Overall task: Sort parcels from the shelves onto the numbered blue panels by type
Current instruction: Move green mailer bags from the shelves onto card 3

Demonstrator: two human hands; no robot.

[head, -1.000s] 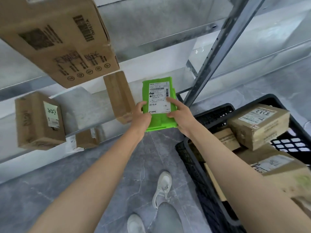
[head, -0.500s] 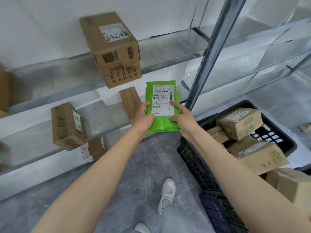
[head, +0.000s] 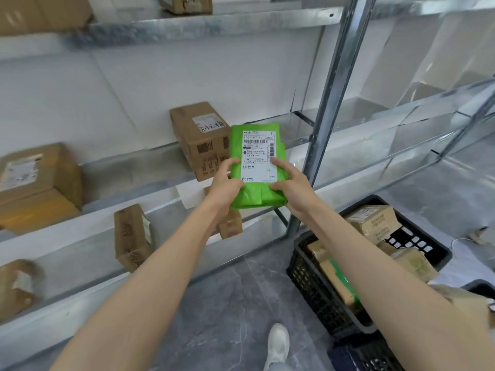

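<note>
left hand (head: 225, 184) grips green bag (head: 257, 192) at left edge | right hand (head: 290, 187) grips right edge | label (head: 258, 156) faces up | crate (head: 308, 277) with boxes at right

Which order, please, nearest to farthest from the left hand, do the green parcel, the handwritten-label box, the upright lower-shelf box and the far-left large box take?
1. green parcel: gripped by the left hand.
2. handwritten-label box: just behind the hand, on the middle shelf.
3. upright box: down-left, on the lower shelf.
4. large box: far left, middle shelf.
</note>
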